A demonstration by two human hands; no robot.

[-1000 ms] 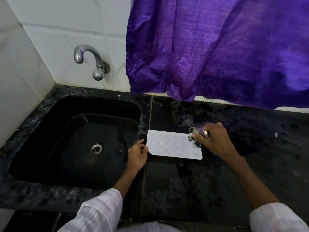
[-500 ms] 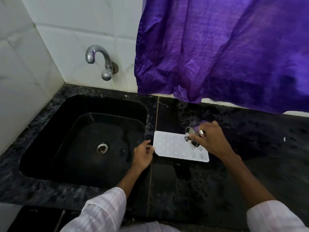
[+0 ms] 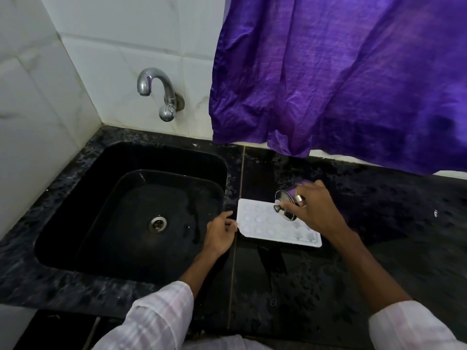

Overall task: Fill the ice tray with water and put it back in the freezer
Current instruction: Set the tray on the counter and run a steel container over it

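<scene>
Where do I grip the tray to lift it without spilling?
Grip the tray by its two short ends, from left and right, fingers under the rim. It lies flat on the counter, long and shallow with open cells, so that keeps it level. The left hand holds its left end; the right hand holds the cup.

The right hand (image 3: 316, 210) covers most of the steel vessel (image 3: 285, 200) and the ice tray (image 3: 265, 223) section beneath it. Flow from the vessel and cell fill level cannot be determined. Under the left hand (image 3: 219, 236), finger contact with the tray edge is hidden. Right of the right hand, a white speck (image 3: 436, 213) is too small to identify.
</scene>
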